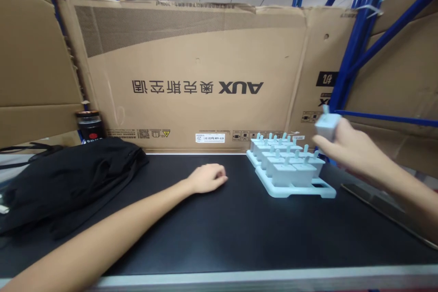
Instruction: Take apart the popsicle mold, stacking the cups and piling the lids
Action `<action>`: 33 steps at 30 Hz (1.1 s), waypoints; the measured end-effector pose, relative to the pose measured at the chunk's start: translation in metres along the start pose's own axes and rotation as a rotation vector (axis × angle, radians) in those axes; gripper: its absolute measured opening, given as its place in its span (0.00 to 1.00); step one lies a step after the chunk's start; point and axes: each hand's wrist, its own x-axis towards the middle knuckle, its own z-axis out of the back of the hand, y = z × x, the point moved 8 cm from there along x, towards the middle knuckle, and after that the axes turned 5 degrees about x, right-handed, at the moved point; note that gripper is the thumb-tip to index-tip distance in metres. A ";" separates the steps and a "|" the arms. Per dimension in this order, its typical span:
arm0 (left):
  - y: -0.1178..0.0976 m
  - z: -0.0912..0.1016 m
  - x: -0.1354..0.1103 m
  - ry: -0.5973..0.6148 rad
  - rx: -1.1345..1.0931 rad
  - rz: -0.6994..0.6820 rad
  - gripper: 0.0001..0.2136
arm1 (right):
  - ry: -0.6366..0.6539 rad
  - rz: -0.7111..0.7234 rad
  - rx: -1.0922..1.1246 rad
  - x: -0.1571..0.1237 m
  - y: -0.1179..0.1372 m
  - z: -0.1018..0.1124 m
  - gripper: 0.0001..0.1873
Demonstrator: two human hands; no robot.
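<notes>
My right hand (352, 146) grips a light blue popsicle mold (327, 127) between thumb and fingers. Its small stick handle points up, and it is raised above the right end of the mold rack. Several more popsicle molds (284, 175) stand upright in the pale blue rack (290, 191) on the black table. An unfilled slot shows at the rack's near right corner. My left hand (208, 178) rests on the tabletop left of the rack, fingers curled in; whatever they might hold is hidden.
A black cloth bag (78, 173) lies at the left, with a dark lidded jar (90, 125) behind it. A flat dark item (383, 205) lies under my right forearm. Cardboard sheets (191, 64) and blue metal posts (356, 50) enclose the black table (239, 232).
</notes>
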 end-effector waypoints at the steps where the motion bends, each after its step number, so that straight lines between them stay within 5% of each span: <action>1: 0.028 0.006 -0.008 0.001 0.004 0.076 0.12 | 0.053 0.072 -0.015 0.004 0.028 -0.006 0.33; 5: 0.119 0.027 -0.031 -0.045 -0.033 0.359 0.15 | 0.324 0.367 -0.075 0.010 0.135 -0.074 0.34; 8: 0.146 0.032 -0.036 -0.085 -0.028 0.426 0.18 | 0.504 0.486 -0.238 0.007 0.184 -0.138 0.40; 11: 0.152 0.028 -0.035 -0.089 -0.011 0.450 0.21 | 0.569 0.529 -0.289 0.010 0.208 -0.175 0.45; 18: 0.148 0.022 -0.034 -0.024 0.060 0.424 0.21 | 0.587 0.640 -0.331 0.017 0.226 -0.188 0.36; 25: 0.138 0.025 -0.035 -0.013 0.119 0.397 0.23 | 0.579 0.610 -0.303 0.017 0.232 -0.202 0.44; 33: 0.123 0.026 -0.034 0.015 0.121 0.327 0.21 | 0.811 0.741 -0.220 -0.001 0.216 -0.217 0.31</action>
